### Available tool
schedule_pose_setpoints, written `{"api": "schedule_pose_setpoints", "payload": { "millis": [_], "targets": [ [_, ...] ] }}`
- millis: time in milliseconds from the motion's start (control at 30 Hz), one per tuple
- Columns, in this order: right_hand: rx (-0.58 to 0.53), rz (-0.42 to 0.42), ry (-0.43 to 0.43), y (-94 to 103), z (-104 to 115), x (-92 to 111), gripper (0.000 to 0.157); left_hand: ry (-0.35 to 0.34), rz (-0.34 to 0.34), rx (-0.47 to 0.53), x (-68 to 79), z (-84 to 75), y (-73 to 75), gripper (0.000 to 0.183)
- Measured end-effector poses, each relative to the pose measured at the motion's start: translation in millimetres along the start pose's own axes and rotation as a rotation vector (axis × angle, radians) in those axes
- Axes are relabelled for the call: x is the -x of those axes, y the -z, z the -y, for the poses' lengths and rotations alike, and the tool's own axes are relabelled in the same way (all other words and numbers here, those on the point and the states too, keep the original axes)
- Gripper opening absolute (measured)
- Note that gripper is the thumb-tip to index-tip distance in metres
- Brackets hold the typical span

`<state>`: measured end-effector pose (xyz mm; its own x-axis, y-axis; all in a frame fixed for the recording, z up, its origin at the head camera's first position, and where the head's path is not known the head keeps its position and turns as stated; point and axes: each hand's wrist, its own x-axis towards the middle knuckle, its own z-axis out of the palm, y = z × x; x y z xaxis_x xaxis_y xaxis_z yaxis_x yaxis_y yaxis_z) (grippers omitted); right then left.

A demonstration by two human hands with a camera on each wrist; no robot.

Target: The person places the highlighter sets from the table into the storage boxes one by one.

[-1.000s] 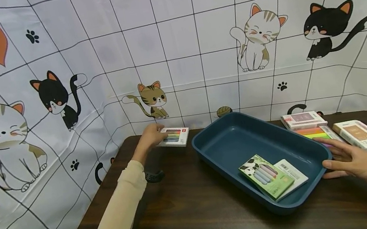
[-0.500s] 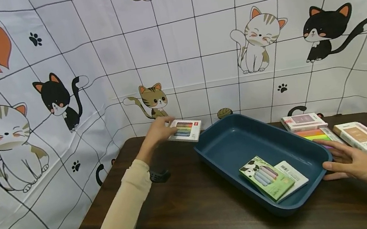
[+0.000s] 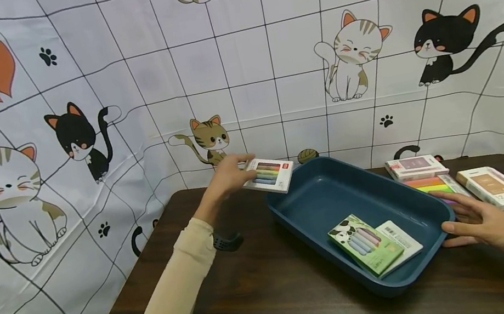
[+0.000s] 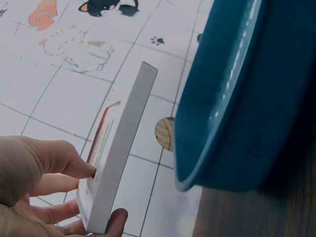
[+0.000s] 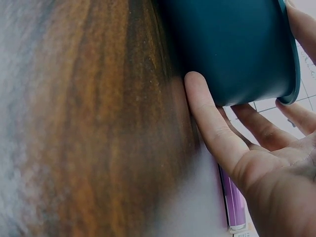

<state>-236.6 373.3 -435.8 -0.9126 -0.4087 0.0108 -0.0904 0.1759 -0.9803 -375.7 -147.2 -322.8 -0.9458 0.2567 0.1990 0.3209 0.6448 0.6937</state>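
My left hand [image 3: 227, 176] pinches a flat white box [image 3: 272, 176] with coloured sticks on its front, raised beside the far left rim of a blue tub [image 3: 336, 179]. In the left wrist view, the thumb presses on the front of the box [image 4: 121, 153] and fingers support its far side. My right hand [image 3: 488, 223] touches the tub's right corner; in the right wrist view its fingers are spread and fairly straight against the outer wall [image 5: 237, 54]. Inside the tub, a green box with a panda [image 3: 365, 244] partly covers a white packet [image 3: 400, 244].
On the brown table [image 3: 254, 290], right of the tub, lie a rainbow-striped box [image 3: 429, 184], a white box with a pink panel [image 3: 416, 167] and a white box with a tan panel [image 3: 497, 188]. A cat-patterned sheet [image 3: 267, 65] hangs behind the table.
My left hand has lifted the white box from the table's far left and carried it right, so it now overlaps the tub's rim in the head view. My right hand stays at the corner.
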Motion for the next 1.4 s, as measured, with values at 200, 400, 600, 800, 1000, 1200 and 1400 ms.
{"api": "schedule_pose_setpoints", "payload": {
  "millis": [200,400,600,800,1000,1200,1400],
  "targets": [
    [-0.005,-0.002,0.0,1.2,-0.6,-0.1,0.073,0.002,0.031,0.059,-1.2,-8.7,-7.3,0.054],
    [0.001,-0.005,-0.011,0.3,-0.3,0.6,0.073,0.019,0.05,0.12,-0.5,-15.7,-13.7,0.057],
    [0.001,-0.003,-0.004,0.5,0.2,0.4,0.073,0.034,0.066,0.194,-0.5,-19.9,-17.2,0.057],
    [-0.005,-0.013,-0.019,0.9,0.9,1.2,0.073,0.064,0.082,0.253,-2.6,-22.5,-23.5,0.057],
    [-0.005,-0.002,-0.01,0.8,-1.0,1.8,0.073,0.062,0.088,0.215,-5.4,-24.1,-33.0,0.056],
    [-0.001,0.002,-0.008,1.6,-1.9,1.2,0.072,0.06,0.108,0.194,-7.5,-30.4,-41.4,0.055],
    [-0.021,0.003,-0.015,0.8,0.6,0.6,0.073,0.028,0.118,0.183,-8.2,-38.1,-49.5,0.055]
  ]
}}
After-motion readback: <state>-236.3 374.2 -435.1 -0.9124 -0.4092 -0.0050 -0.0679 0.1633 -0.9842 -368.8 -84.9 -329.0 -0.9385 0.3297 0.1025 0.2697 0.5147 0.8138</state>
